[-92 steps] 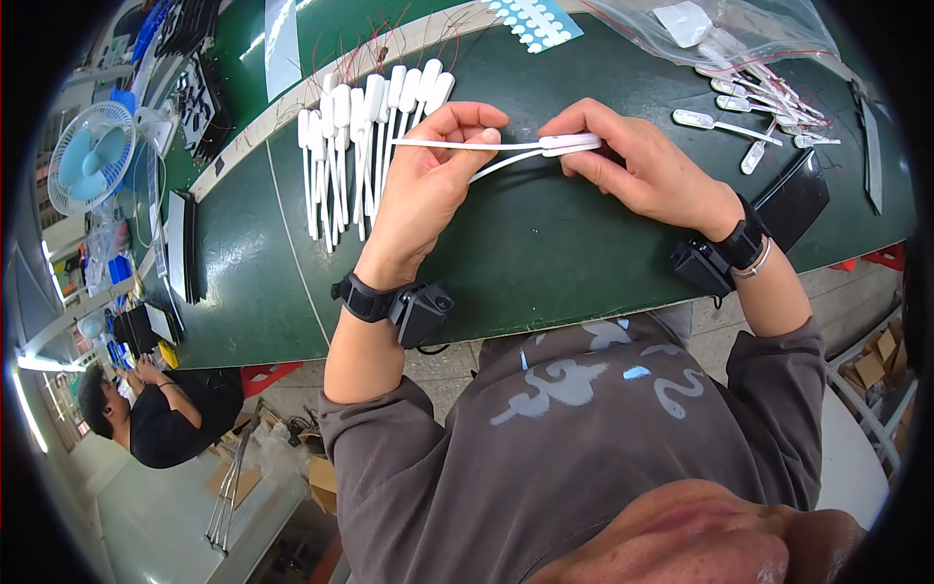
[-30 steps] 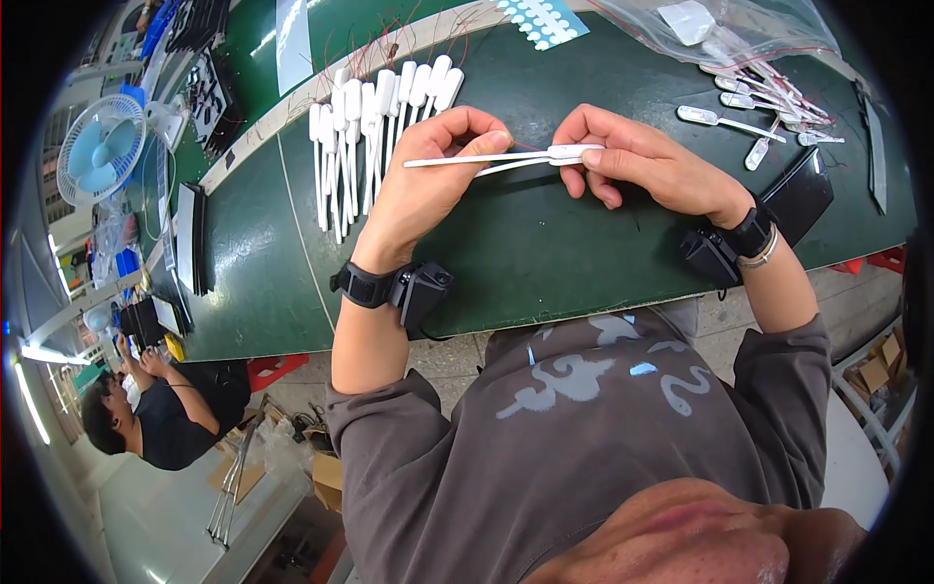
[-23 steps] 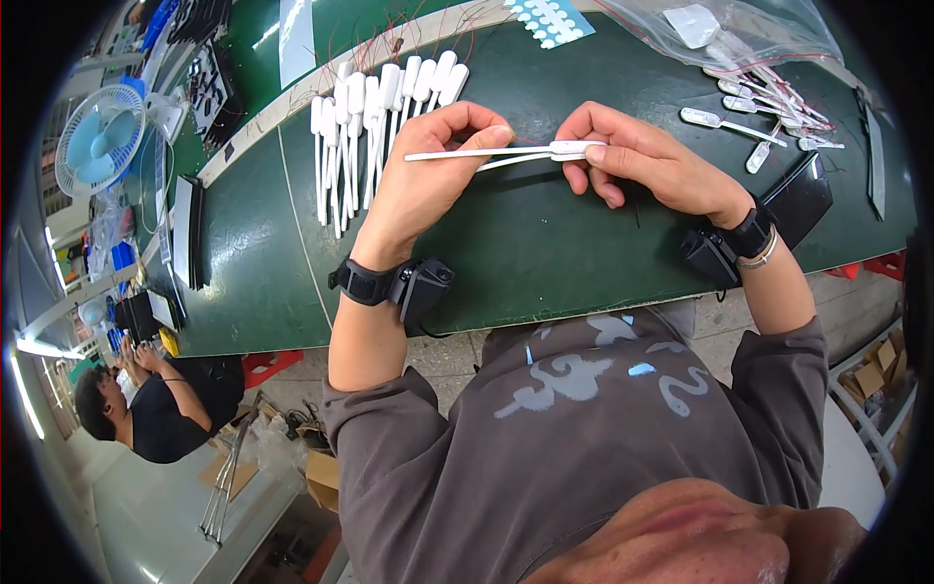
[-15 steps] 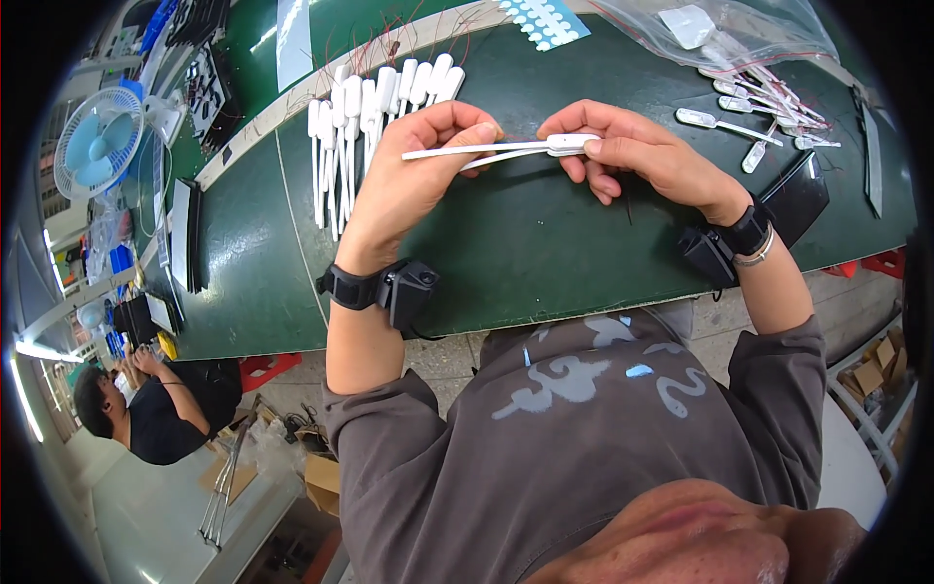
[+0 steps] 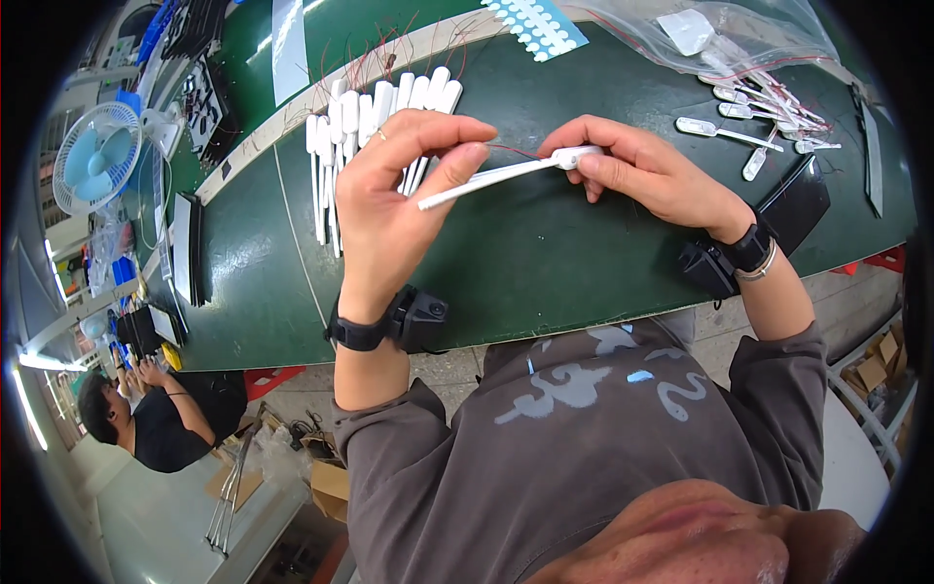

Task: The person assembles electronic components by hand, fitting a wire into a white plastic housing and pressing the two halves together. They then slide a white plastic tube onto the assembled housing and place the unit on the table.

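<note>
Over the green table, my right hand [image 5: 647, 175] pinches the rounded head of a white plastic stick-shaped part [image 5: 574, 156] between thumb and fingers. The part's long thin stem points left and slightly toward me, passing below my left fingertips. A second white strip shows partly behind the stem. From the head a thin red wire [image 5: 516, 150] runs left to my left hand [image 5: 413, 170], whose thumb and index fingertips are closed at the wire's end. Just beyond my left hand lies a row of similar white parts [image 5: 350, 115], with red wires at their far ends.
More white parts [image 5: 715, 127] with wires lie at the right beside a clear plastic bag [image 5: 759, 39]. A black flat case [image 5: 796, 200] is near my right wrist. A light-blue sticker sheet [image 5: 550, 31] lies at the back. Far left are a fan [image 5: 97, 161] and another person [image 5: 170, 419].
My left hand has moved a little left and toward me, off the stem, and the red wire now shows stretched between my hands. The stem has tilted, its free end dropping nearer me.
</note>
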`<action>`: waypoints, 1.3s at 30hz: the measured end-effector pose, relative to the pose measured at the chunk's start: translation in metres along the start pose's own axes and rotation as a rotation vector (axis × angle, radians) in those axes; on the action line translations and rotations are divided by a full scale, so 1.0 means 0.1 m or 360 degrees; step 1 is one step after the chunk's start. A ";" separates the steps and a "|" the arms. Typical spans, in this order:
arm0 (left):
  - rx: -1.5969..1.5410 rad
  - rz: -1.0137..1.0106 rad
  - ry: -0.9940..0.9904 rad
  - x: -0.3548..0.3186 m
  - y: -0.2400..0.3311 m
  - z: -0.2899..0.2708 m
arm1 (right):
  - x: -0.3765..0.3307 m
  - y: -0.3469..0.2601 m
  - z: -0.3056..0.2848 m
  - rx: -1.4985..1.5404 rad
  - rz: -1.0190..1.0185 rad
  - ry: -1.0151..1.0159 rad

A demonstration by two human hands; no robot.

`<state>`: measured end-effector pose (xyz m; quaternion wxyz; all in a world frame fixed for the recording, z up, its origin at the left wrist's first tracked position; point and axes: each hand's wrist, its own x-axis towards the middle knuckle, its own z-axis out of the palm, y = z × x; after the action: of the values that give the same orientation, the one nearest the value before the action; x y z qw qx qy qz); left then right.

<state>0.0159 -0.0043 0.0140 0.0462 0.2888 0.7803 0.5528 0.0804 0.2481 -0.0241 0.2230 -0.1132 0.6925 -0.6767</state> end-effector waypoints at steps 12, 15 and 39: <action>0.1189 0.1028 0.0349 0.01 -0.04 -0.02 | 0.02 -0.03 -0.08 -0.0864 -0.0537 0.0371; 0.1195 0.1109 0.0393 0.00 -0.02 0.01 | 0.02 -0.03 -0.08 -0.0945 -0.0595 0.0422; 0.0330 0.0435 0.0262 -0.01 -0.04 0.01 | -0.01 -0.06 -0.02 -0.0226 -0.0084 0.0277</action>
<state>0.0158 -0.0046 0.0094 -0.1234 0.3492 0.7877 0.4923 0.0799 0.2501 -0.0184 0.1357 -0.0877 0.7522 -0.6388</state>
